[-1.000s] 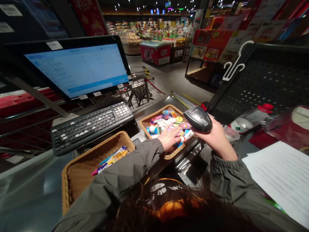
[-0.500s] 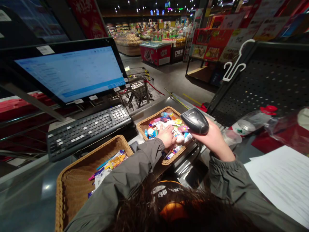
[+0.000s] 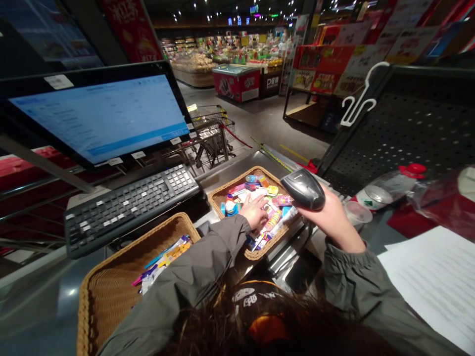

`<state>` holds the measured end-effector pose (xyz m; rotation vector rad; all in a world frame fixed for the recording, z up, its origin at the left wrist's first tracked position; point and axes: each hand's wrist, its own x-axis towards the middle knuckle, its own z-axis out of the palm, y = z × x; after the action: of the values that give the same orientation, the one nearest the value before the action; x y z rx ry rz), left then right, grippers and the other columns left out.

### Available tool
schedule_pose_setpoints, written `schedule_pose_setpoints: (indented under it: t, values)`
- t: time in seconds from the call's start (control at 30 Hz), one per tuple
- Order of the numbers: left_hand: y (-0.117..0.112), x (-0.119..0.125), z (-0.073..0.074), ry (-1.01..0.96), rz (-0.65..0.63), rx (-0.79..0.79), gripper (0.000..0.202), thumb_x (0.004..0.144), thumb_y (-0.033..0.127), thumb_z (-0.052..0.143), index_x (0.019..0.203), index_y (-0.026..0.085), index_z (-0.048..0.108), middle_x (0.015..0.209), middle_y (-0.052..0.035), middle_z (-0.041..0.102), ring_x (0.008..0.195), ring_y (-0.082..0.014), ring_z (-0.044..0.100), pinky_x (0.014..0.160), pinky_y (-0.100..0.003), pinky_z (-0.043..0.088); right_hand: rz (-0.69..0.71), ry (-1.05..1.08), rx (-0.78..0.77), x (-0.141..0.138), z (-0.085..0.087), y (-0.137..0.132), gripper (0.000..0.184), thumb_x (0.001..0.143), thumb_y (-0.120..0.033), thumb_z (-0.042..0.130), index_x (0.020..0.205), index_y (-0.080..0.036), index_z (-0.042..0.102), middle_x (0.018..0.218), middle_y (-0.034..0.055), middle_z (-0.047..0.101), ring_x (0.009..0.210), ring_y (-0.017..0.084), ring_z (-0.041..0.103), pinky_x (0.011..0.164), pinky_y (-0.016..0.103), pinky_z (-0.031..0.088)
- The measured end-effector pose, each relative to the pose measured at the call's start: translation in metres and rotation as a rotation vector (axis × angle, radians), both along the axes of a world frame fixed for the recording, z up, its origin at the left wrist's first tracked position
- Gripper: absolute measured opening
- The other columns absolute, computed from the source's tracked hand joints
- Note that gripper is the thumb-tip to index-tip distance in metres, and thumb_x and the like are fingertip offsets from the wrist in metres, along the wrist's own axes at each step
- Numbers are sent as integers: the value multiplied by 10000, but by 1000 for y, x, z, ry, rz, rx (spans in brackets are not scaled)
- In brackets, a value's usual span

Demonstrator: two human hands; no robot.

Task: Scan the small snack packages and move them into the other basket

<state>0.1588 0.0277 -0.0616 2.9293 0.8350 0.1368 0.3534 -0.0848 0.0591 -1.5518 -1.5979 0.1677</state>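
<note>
a wide monitor (image 3: pixel 100 116) with a lit blue-white screen fills the far left, and a black perforated panel (image 3: pixel 408 133) rises at the far right with a white hook (image 3: pixel 358 99) on its upper edge. near left stands a big wicker basket (image 3: pixel 107 284) holding a few colourful packets against its right wall. a black keyboard (image 3: pixel 129 207) lies just beyond it, under the monitor. at the near right lie white printed sheets (image 3: pixel 438 282). a metal shopping trolley (image 3: pixel 211 133) stands farther off, behind the counter. in the middle sits a smaller wicker basket (image 3: pixel 219 196), full of small bright packets (image 3: pixel 274 217). the left hand (image 3: pixel 254 210), in a grey sleeve, rests inside this smaller basket with its fingers stretched out flat on top of the packets, not closed round any of them. the right hand (image 3: pixel 334 217) is raised just right of that basket, its fingers wrapped tight round the grip of a dark barcode scanner (image 3: pixel 303 189), whose head hangs over the basket's right rim, close above the packets. a clear bottle with a red cap (image 3: pixel 389 185) lies right of the hand.
</note>
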Motion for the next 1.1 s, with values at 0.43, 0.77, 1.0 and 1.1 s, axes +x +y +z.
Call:
schedule_pose_setpoints:
  t: [0.43,0.77,1.0,1.1]
  values:
    - [42,-68,27,162,119,-18,748,659,501,821,1324,250,588,1596,-162,322,1485,-414,217,1131,-743,135,-10,0,-8,-1,0,0,591,742,-506,733,1227,-181,643,1242,148,689,1139,331,662,999,481,526]
    - [18,-44,18,215,36,50,866,594,506,838,1321,125,564,1557,-242,351,1488,-383,219,1181,-683,44,54,-25,-24,-8,-4,6,601,735,-455,742,1246,-159,629,1301,169,654,1182,339,639,1031,496,505]
    - [19,-30,5,116,-31,77,168,765,284,714,924,237,744,1527,-74,459,1469,-322,297,1209,-638,86,95,-40,-2,-6,1,5,460,744,-414,733,1137,-180,681,1277,149,677,1170,333,650,1025,479,517]
    - [34,-38,8,87,214,77,153,861,243,608,924,228,747,1504,-85,490,1461,-332,314,1169,-698,134,61,-15,9,-5,-1,4,465,738,-433,734,1128,-185,681,1257,147,687,1159,332,656,1016,482,521]
